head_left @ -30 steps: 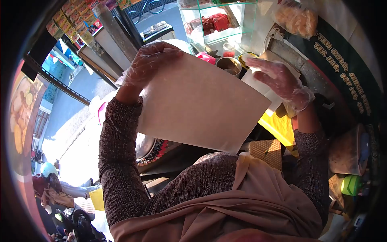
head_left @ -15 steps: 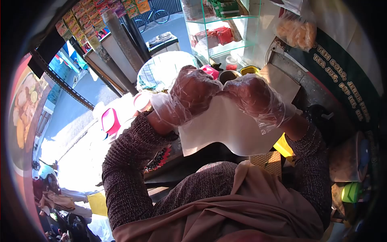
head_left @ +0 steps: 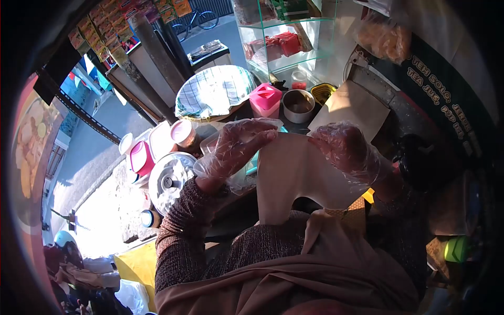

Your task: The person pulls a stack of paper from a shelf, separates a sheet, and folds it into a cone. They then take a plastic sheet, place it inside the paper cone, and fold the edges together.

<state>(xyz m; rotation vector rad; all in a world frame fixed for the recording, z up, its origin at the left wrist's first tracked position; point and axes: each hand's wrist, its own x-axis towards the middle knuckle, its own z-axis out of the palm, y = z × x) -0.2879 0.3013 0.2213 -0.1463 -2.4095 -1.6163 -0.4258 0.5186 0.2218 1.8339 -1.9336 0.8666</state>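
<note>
A white checked cloth [head_left: 215,89] covers a round basket on the counter. Just beside it stand a pink container [head_left: 265,98] with a lid, then a metal pot [head_left: 299,105], with a small yellow basket [head_left: 321,94] near the pot. Behind these, a glass shelf [head_left: 302,61] holds red packets [head_left: 286,45]. A clear bag [head_left: 386,41] hangs against a dark lettered banner [head_left: 438,89]. Hanging sachets [head_left: 102,26] fill the upper left, and a bicycle [head_left: 202,22] stands in the street.

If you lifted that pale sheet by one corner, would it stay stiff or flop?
The pale sheet would likely flop: its lower edge bows in a wave. It seems light: thin, held near its top by the left hand and right hand.
</note>
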